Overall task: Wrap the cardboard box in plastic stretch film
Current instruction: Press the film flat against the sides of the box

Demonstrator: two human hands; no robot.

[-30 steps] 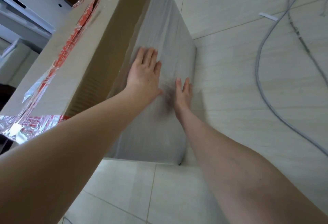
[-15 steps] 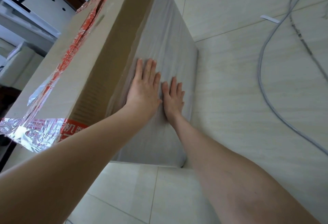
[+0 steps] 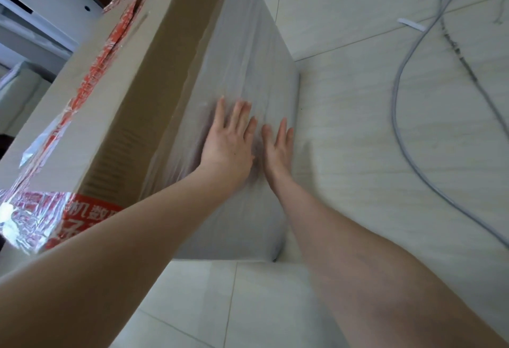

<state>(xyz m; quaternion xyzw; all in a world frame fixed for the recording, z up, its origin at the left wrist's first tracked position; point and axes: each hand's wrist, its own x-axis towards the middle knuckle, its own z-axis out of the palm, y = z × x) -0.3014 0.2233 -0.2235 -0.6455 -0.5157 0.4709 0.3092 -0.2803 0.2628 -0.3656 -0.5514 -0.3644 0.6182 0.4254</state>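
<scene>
A tall cardboard box [image 3: 129, 94] stands on the tiled floor, with red printed tape and shiny torn tape along its top. Its lower side face is covered in cloudy stretch film [image 3: 245, 52] with faint wrinkles. My left hand [image 3: 228, 141] lies flat on the film, fingers straight and spread. My right hand [image 3: 278, 146] presses flat beside it, nearer the box's bottom edge. Both palms touch the film side by side. No film roll is in sight.
Pale floor tiles [image 3: 358, 132] stretch to the right. A grey cable [image 3: 399, 105] curves across them, next to a thin dark cord [image 3: 460, 55]. A white strip [image 3: 411, 23] lies far right. White furniture [image 3: 33, 19] stands behind the box at left.
My right hand slid up the film from low near the floor edge to beside my left hand. My left hand stayed flat on the film in about the same spot.
</scene>
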